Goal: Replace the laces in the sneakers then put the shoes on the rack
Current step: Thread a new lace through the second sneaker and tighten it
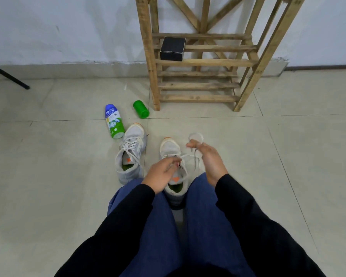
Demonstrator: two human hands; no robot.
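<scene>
Pinching flat white lace [189, 155] (blurred loop), right hand [208, 158]; grey sneaker [170, 146].

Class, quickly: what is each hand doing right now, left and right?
Left hand: pinching the lace at the sneaker.
Right hand: gripping the same lace, raised beside the sneaker.

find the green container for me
Head view, left of centre: the green container lies on the floor between the powder bottle and the wooden rack's left leg.
</scene>
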